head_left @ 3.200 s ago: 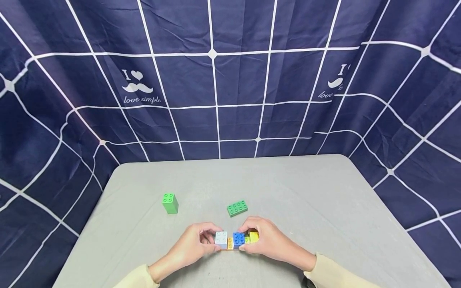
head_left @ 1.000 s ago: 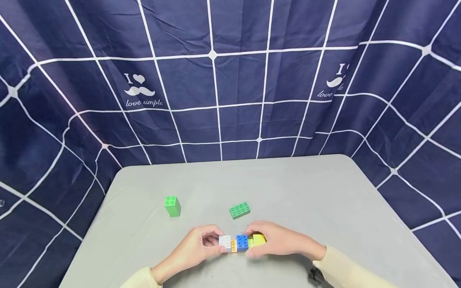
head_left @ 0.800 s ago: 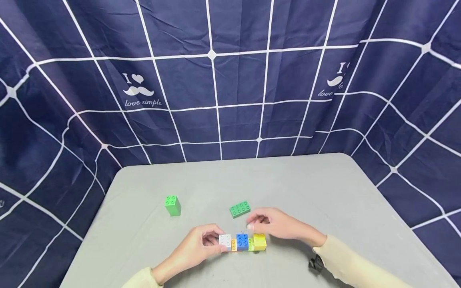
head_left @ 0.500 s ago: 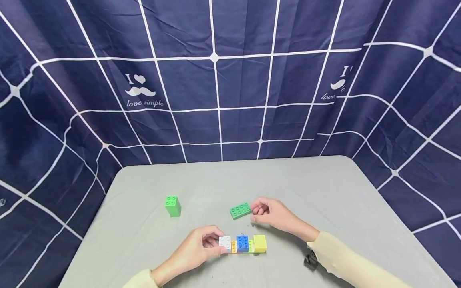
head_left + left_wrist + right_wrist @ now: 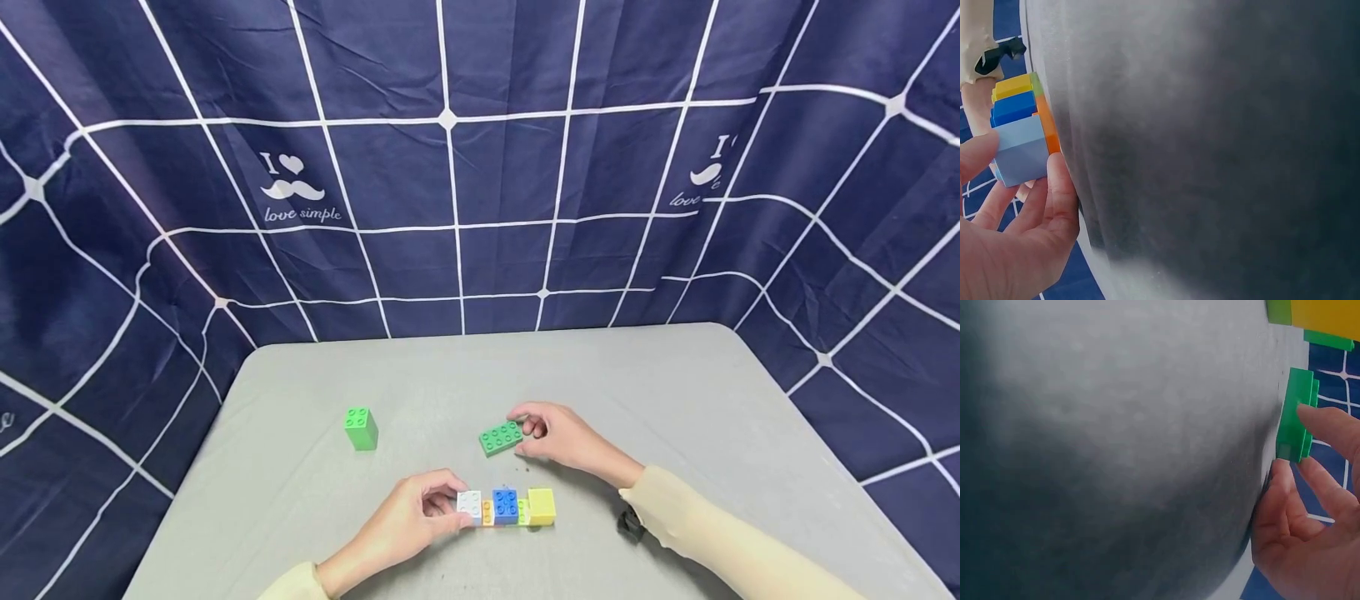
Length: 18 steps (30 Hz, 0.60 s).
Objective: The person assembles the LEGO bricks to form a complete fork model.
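Observation:
My left hand (image 5: pixel 417 507) pinches a light blue brick (image 5: pixel 1022 147) at the left end of a row of joined toy bricks. Beside it on an orange base (image 5: pixel 1048 125) come a blue brick (image 5: pixel 505 505) and a yellow brick (image 5: pixel 542 507), with lime studs (image 5: pixel 522 511) between those two. My right hand (image 5: pixel 558 435) is spread around the right end of a dark green brick (image 5: pixel 500 437) lying studs up on the table. In the right wrist view the thumb overlaps the green brick's side and fingertips meet its end; a firm grip does not show.
A tall bright green brick (image 5: pixel 362 429) stands farther left on the grey table (image 5: pixel 420 375). Dark blue cloth (image 5: pixel 495 167) with white lines hangs behind and at both sides. A black device (image 5: pixel 631 526) sits under the right sleeve.
My right hand has let go of the yellow end of the row and moved away from me to the dark green brick, its fingers spreading around it. The left hand stays on the light blue brick.

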{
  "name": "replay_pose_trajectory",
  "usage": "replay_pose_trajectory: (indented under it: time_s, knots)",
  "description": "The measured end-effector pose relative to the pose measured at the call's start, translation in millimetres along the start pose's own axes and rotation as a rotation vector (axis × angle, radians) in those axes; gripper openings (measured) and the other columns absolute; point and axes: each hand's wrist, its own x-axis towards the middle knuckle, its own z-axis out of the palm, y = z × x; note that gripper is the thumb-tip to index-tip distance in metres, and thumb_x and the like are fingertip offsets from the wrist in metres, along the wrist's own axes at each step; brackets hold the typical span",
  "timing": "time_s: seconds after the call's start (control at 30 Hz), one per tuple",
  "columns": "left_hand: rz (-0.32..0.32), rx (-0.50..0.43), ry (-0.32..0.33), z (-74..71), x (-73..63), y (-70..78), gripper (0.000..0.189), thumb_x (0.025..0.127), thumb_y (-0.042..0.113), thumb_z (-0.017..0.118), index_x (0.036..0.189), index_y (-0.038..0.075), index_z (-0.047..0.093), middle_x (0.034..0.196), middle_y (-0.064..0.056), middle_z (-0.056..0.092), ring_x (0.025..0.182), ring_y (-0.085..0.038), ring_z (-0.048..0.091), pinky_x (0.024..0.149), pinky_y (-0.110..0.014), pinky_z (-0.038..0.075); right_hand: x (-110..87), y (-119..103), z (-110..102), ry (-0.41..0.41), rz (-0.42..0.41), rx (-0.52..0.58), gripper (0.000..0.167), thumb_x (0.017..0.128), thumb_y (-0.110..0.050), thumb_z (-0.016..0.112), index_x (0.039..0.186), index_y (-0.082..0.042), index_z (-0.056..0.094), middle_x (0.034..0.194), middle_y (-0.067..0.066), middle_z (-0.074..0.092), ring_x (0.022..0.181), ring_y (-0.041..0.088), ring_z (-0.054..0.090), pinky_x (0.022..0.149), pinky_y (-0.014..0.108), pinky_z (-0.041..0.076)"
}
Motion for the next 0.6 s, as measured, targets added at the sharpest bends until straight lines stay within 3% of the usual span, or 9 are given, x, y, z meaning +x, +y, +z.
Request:
replay_pose_trajectory:
  time_s: [0.2, 0.6]
  knots:
    - [0.009, -0.002, -0.002, 0.8, 0.6, -1.3, 0.018, 0.093, 0.014, 0.089, 0.106, 0.015, 0.077, 0.091, 0.004, 0.071, 0.080, -0.010, 0.066, 0.070, -0.024, 0.055, 2.4, -3.1, -0.5, -0.003, 0.000, -0.014, 0.030, 0.084, -0.004, 0.089, 0.112, -0.008, 0.078, 0.090, 0.003, 0.066, 0.079, 0.012, 0.057, 0.072, 0.026, 0.047]
    - [-0.007, -0.003, -0.012, -1.6, -0.1, -2.8, 0.018, 0.094, 0.016, 0.088, 0.108, 0.015, 0.077, 0.093, 0.003, 0.072, 0.081, -0.011, 0.067, 0.072, -0.024, 0.056, 0.6, -6.5, 4.6, 0.009, 0.050, -0.043, 0.028, 0.082, -0.010, 0.092, 0.103, -0.012, 0.074, 0.088, 0.000, 0.066, 0.082, 0.014, 0.058, 0.075, 0.027, 0.049]
